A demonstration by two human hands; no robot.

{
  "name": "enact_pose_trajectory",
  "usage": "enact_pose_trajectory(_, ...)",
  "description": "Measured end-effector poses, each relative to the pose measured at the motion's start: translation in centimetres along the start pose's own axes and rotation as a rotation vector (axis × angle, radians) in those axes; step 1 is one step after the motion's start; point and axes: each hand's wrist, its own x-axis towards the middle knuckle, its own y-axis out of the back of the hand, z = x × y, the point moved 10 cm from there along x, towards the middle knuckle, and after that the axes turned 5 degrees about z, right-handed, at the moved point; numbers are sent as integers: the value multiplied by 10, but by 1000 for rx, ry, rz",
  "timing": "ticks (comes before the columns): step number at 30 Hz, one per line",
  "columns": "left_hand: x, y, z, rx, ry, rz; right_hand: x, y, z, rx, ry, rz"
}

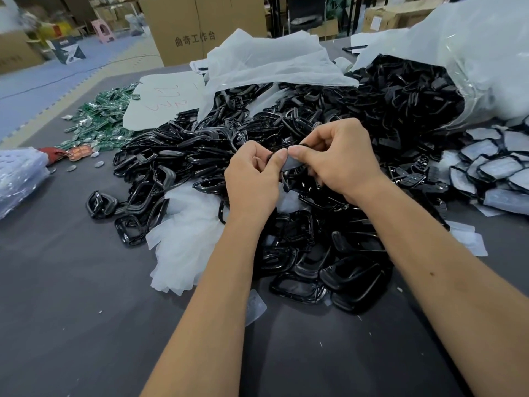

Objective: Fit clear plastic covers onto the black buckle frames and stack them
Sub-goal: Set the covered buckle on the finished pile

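A big heap of black buckle frames point(177, 156) covers the middle of the dark table. Above it, my left hand point(252, 179) and my right hand point(340, 159) meet, thumbs tip to tip, both pinching one black buckle frame point(286, 183) with a clear plastic cover point(292, 164) on it; most of the piece is hidden by my fingers. Frames with clear covers fitted point(492, 167) lie stacked at the right. One loose clear cover point(256, 306) lies on the table under my left forearm.
A large clear bag point(472, 53) spilling black parts lies at the back right. White plastic sheets point(266, 58) lie behind the heap and another point(183, 239) lies in front. Green circuit boards point(100, 121) lie at the left, a stack of clear trays point(17, 176) at the far left.
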Motion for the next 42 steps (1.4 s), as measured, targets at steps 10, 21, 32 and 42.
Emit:
enact_pose_trajectory(10,-5,-3,31,112,-104,-3,-13,21,-25,-63,140,-141)
enact_pose_trajectory(21,-44,-139,92,396,-350,-208,-24,160,8,-460,98,53)
enact_pose_trajectory(32,-101,-245,105,539,-487,-432,-43,261,62,-784,-218,215)
enact_pose_trajectory(42,-52,-112,75,525,-386,-230,-15,146,20,-634,-64,-22)
